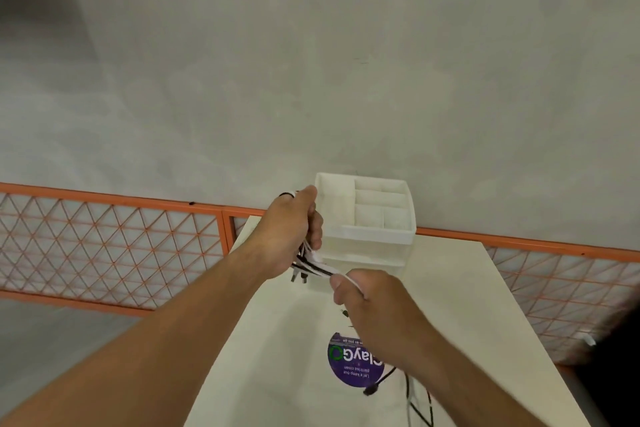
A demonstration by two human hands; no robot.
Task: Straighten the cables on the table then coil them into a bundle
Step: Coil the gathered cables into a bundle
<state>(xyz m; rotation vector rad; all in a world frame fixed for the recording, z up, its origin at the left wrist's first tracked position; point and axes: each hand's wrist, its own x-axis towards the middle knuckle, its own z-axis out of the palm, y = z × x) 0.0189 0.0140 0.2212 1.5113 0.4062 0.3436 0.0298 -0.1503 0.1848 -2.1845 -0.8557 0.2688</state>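
White compartment organizer [367, 218] at table's far edge; purple round sticker [349, 362]; orange lattice fence [114, 246] behind.

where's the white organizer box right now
In the head view, the white organizer stands at the far end of the table by the wall, just right of the left hand gripping the cables.

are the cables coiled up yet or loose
Not yet bundled. The left hand grips a bunch of cables, the right hand pinches strands stretched from it, and loose ends trail on the table.
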